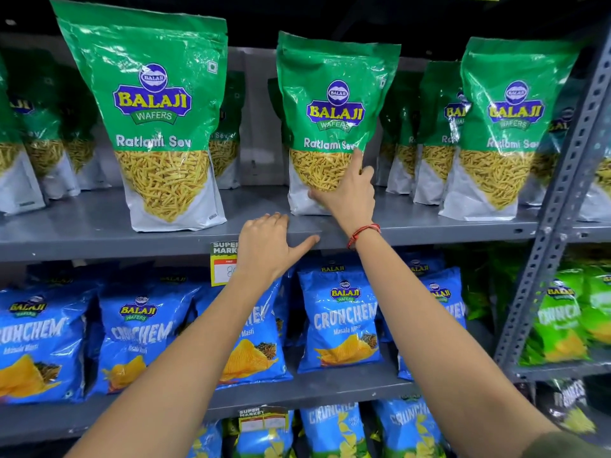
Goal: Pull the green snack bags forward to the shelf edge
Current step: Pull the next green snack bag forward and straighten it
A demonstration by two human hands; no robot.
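Green Balaji Ratlami Sev bags stand upright on the grey upper shelf (99, 239). The left front bag (155, 114) stands close to the shelf edge. The middle bag (334, 104) stands a little further back, and my right hand (350, 193) lies flat on its lower front, index finger pointing up, thumb across the clear window. My left hand (267, 246) rests on the shelf's front lip just left of that bag, fingers curled over the edge, holding nothing. A right front bag (506, 127) stands near the edge. More green bags (429, 127) sit deeper behind.
A yellow price tag (223, 262) hangs on the shelf lip beside my left hand. Blue Crunchem bags (337, 319) fill the shelf below, with more under it. A perforated grey upright (558, 200) bounds the bay on the right; light green bags (568, 319) lie beyond it.
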